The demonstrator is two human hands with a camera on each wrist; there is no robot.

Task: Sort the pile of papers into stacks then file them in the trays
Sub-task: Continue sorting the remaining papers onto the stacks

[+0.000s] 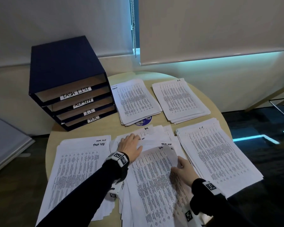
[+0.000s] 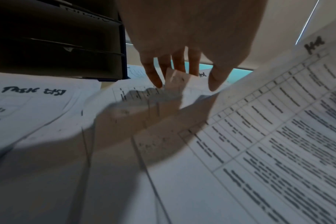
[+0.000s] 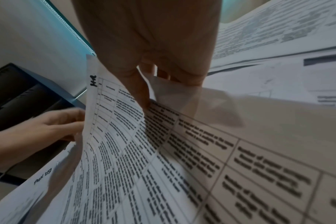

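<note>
H.R. sheet (image 1: 154, 174) lifts off unsorted pile (image 1: 154, 136), between both hands | right hand (image 1: 184, 171) pinches its right edge; left hand (image 1: 129, 145) spread flat, pressing the pile | seems light, floppy, slippery: grip near a corner

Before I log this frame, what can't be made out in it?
- Printed table text on the lifted sheet: too small in the head view, blurred in both wrist views.
- Round dark object: mostly hidden under the ADMIN stack, head view.
- Right hand fingertips: hidden behind the sheet.
- Tray contents: interiors shadowed.
</note>
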